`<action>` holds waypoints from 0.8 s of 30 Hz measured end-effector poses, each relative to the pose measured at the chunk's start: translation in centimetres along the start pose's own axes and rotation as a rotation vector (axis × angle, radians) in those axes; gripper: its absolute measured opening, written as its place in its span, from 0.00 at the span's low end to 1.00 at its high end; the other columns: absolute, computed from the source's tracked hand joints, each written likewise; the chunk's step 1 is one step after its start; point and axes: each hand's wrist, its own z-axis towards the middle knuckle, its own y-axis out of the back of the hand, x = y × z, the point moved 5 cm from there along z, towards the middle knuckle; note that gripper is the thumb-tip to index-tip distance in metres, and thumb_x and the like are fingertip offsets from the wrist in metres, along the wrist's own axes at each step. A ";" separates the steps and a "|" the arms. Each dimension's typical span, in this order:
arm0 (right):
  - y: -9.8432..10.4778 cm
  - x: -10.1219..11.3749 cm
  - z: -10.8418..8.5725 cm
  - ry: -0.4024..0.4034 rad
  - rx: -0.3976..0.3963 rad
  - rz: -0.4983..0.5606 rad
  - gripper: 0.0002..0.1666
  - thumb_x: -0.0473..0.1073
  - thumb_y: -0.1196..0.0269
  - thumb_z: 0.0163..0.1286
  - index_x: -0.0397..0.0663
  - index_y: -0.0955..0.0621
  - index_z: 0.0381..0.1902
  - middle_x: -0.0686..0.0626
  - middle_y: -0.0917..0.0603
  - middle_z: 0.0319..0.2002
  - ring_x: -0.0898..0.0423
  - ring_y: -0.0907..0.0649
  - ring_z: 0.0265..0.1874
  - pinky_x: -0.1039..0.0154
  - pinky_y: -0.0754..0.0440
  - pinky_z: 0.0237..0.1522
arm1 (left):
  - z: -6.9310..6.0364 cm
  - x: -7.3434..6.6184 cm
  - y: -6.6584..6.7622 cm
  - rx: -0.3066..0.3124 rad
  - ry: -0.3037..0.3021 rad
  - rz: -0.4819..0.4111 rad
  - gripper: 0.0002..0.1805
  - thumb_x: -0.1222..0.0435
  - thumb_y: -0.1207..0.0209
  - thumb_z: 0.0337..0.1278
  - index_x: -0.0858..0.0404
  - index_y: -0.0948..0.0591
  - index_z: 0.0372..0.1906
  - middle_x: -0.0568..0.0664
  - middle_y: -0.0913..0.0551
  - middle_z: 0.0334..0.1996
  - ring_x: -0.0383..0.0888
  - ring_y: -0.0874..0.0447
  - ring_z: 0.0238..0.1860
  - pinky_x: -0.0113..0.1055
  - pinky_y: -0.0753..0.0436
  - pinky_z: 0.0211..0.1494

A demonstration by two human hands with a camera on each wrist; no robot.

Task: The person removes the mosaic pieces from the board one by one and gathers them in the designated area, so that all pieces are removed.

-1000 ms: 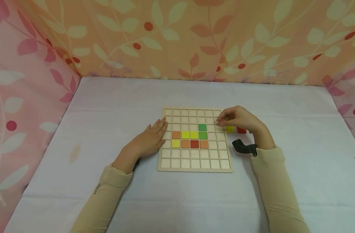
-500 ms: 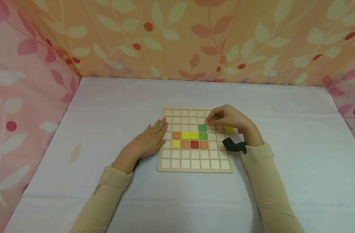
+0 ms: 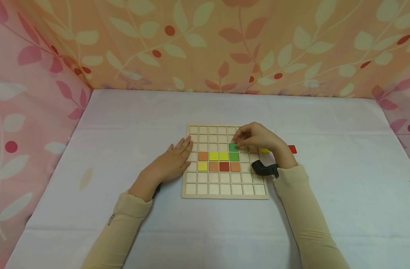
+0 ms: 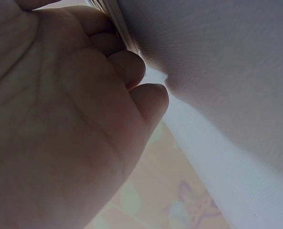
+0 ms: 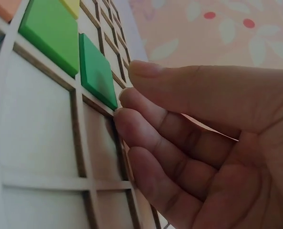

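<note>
A wooden grid board lies on the table with several coloured square tiles in its middle cells. My left hand lies with fairly straight fingers across the board's left edge, holding no tile. Over the right half of the board, my right hand has loosely bent fingers and thumb beside the upper green tile. No tile shows between them, and whether a fingertip touches the green tile is unclear. A second green tile sits just below that one. Orange, yellow and red tiles fill cells to its left and below.
Right of the board lie a yellow tile, partly hidden by my right hand, and a red tile. A black wrist device hangs under my right wrist. Floral cloth walls enclose the white-covered table.
My right hand has moved left from the board's right edge to the upper green tile, uncovering more of the red tile. The left hand stays in place.
</note>
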 end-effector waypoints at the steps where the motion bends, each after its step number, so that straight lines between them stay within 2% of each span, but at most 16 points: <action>1: 0.0 0.0 0.0 0.000 -0.002 0.000 0.08 0.30 0.34 0.59 0.33 0.17 0.37 0.42 0.16 0.35 0.51 0.18 0.34 0.67 0.21 0.39 | 0.0 0.0 0.0 0.000 -0.001 0.000 0.35 0.61 0.55 0.71 0.71 0.55 0.73 0.59 0.63 0.74 0.53 0.65 0.74 0.53 0.55 0.71; 24: -0.4 0.3 0.1 0.001 0.010 -0.033 0.08 0.31 0.34 0.59 0.35 0.15 0.38 0.46 0.16 0.32 0.52 0.20 0.32 0.65 0.22 0.37 | 0.0 0.0 0.0 0.002 0.000 0.010 0.35 0.60 0.56 0.71 0.69 0.55 0.73 0.57 0.64 0.74 0.52 0.66 0.74 0.53 0.55 0.71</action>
